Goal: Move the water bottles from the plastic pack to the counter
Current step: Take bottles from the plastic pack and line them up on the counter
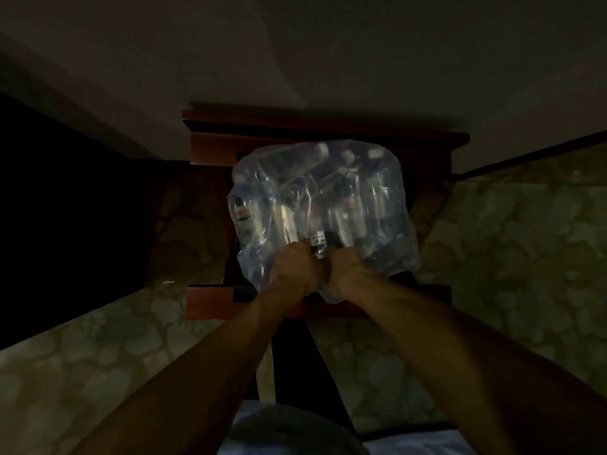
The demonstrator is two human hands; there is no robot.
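**Clerk:** None of the clear plastic water bottles (345, 211) had left the pack at the time of entry. All stood sealed inside the translucent, crinkled shrink-wrap plastic pack (387, 192), white caps showing along its far edge.

**Checker:** Location of the pack?

**Clerk:** Resting on a reddish-brown wooden stand (210, 298), its dark frame visible on the far and near sides. Patterned greenish floor (512, 257) lay to either side. No bottle stood anywhere outside the wrap.

**Checker:** Count of bottles?

**Clerk:** Not determinable; the light was poor and the film blurred the outlines. Several, in at least two rows.

**Checker:** Hands?

**Clerk:** Left hand (294, 272) and right hand (351, 269) were set close together, almost touching, at the near edge of the pack. Fingers of both were curled shut and bunched into the film, by appearance pinching it to pull it apart. Whether the film had begun to tear between them could not be told.

**Checker:** The tabletop meant to receive them?

**Clerk:** Not identified with confidence in this view.

**Checker:** Progress, then?

**Clerk:** Judged at the very start. Opening of the wrap was in hand; every bottle remained to be lifted out and set down.
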